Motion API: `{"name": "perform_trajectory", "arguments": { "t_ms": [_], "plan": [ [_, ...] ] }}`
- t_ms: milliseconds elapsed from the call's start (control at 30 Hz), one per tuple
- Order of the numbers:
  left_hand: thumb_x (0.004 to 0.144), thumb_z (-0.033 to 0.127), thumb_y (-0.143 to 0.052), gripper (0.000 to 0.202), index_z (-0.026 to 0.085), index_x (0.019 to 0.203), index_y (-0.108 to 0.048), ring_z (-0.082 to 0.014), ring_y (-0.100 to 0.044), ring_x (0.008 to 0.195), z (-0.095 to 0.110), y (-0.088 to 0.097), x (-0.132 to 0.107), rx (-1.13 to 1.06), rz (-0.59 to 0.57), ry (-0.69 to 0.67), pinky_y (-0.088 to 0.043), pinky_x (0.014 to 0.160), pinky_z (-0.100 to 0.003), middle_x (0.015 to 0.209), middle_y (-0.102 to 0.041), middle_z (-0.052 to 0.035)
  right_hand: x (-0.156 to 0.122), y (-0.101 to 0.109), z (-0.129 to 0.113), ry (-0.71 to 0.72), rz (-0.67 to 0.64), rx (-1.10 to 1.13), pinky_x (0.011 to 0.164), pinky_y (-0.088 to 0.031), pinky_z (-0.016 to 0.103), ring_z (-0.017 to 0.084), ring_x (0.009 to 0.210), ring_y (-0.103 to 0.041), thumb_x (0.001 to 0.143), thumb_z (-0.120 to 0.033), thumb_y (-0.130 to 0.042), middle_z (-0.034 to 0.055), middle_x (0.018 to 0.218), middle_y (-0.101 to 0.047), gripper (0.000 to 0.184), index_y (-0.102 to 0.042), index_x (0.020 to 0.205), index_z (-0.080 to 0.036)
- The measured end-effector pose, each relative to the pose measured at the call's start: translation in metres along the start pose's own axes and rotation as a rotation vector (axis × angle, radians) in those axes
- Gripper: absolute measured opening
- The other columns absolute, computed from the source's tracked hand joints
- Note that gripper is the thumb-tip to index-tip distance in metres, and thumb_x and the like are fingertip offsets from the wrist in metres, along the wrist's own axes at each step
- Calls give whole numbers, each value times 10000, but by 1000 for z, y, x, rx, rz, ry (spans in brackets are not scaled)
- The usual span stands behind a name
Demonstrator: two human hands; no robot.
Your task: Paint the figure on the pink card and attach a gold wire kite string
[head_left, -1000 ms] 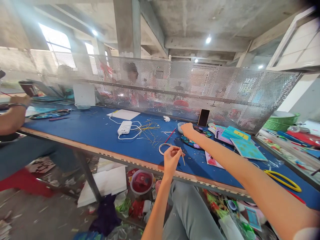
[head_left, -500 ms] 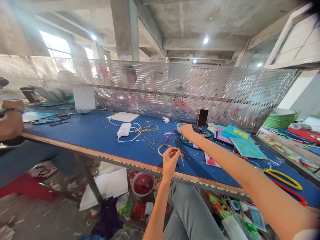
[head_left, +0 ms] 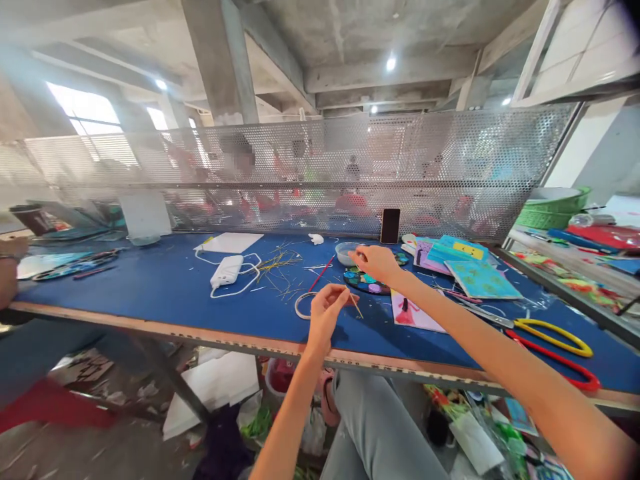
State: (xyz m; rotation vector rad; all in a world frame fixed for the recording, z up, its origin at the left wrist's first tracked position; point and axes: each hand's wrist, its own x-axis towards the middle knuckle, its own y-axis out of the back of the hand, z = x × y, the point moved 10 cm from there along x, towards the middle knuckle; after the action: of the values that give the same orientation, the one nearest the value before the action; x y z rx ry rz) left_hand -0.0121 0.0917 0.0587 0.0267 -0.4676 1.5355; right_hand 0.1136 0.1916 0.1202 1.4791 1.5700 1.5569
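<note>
My left hand (head_left: 326, 315) is closed in a pinch above the front of the blue table (head_left: 240, 313). Between its fingertips is a thin tan stalk (head_left: 357, 307), slanting down to the right. Just left of that hand lies a pale ring (head_left: 300, 308), partly hidden by it. My right hand (head_left: 379, 264) is farther back, its fingers drawn together at the right side of a small clear bowl (head_left: 345, 254). What those fingers hold, if anything, is too small to tell. Beneath the right hand is a paint palette (head_left: 367, 285) with blue and purple colours.
A red stick (head_left: 323, 273) lies behind the left hand. Loose tan stalks (head_left: 280, 263) are scattered beside a white power bank (head_left: 228, 272) with its cable. Toward the right are a phone (head_left: 391, 226), painted cards (head_left: 483, 279) and scissors (head_left: 555, 337). A perforated metal screen (head_left: 310, 173) runs behind.
The view has swung right, so things sit farther left. My right hand has drawn back from over the bowl to its right side. My left hand still pinches the stalk.
</note>
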Motion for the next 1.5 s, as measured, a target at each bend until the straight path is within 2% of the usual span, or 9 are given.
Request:
{"name": "perform_trajectory", "arguments": {
  "t_ms": [133, 267, 333, 433, 567, 800, 1067, 1267, 1500],
  "plan": [
    [708, 408, -789, 288, 168, 829, -685, -158, -678, 794, 7, -39, 32, 26, -52, -18, -509, 827, -278, 810, -742, -35, -39, 5, 35, 61, -83, 381, 751, -533, 279, 184, 881, -719, 1023, -589, -91, 90, 954, -767, 778, -740, 938, -168],
    [680, 386, -796, 254, 162, 757, -704, -110, -585, 680, -1, -82, 62, 115, -102, -58, -477, 702, -237, 739, -676, -2, -70, 4, 68, 52, -151, 1048, 782, -551, 343, 213, 847, -706, 841, -682, -579, 88, 925, -755, 539, -725, 921, -169],
    [677, 383, -795, 252, 161, 745, -698, -112, -583, 664, -9, -98, 72, 125, -116, -60, -481, 683, -241, 710, -666, 0, -77, 1, 82, 20, -146, 1116, 788, -536, 341, 204, 818, -699, 751, -593, -732, 62, 869, -751, 436, -714, 899, -183],
    [670, 387, -794, 262, 158, 746, -690, -127, -617, 666, -25, -111, 78, 81, -152, 21, -516, 717, -268, 683, -677, -6, -80, 2, 98, -26, -93, 1099, 737, -509, 320, 177, 733, -671, 727, -503, -769, 35, 767, -723, 348, -686, 835, -183],
    [626, 385, -815, 280, 152, 727, -697, -147, -651, 665, -33, -107, 80, 93, -184, 80, -547, 750, -302, 662, -694, -18, -81, 12, 109, -54, 18, 1047, 662, -461, 297, 143, 646, -597, 733, -476, -749, 9, 716, -673, 308, -663, 781, -185],
    [568, 417, -874, 353, 146, 739, -726, -187, -703, 707, -49, -109, 78, 166, -329, 177, -566, 827, -354, 714, -744, -50, -88, 16, 129, -151, 161, 1147, 764, -461, 328, 162, 743, -599, 691, -490, -782, 23, 764, -678, 340, -713, 815, -182],
    [563, 391, -884, 348, 141, 761, -744, -204, -721, 763, -65, -128, 70, 217, -529, 225, -569, 863, -369, 747, -757, -58, -89, -1, 128, -173, 106, 1287, 742, -448, 298, 150, 762, -560, 645, -503, -813, 21, 798, -680, 372, -725, 807, -180],
    [623, 417, -846, 338, 133, 793, -780, -246, -739, 814, -70, -131, 70, 121, -566, 266, -570, 880, -401, 805, -775, -113, -89, -3, 126, -171, 57, 1258, 772, -433, 297, 146, 787, -564, 654, -486, -810, 10, 828, -678, 346, -732, 799, -182],
    [666, 405, -820, 293, 140, 786, -789, -251, -745, 805, -66, -130, 70, 207, -584, 208, -569, 870, -384, 789, -775, -104, -89, -5, 121, -154, -7, 1242, 736, -429, 295, 130, 731, -540, 665, -486, -805, 5, 783, -661, 347, -731, 784, -168]
  ]
}}
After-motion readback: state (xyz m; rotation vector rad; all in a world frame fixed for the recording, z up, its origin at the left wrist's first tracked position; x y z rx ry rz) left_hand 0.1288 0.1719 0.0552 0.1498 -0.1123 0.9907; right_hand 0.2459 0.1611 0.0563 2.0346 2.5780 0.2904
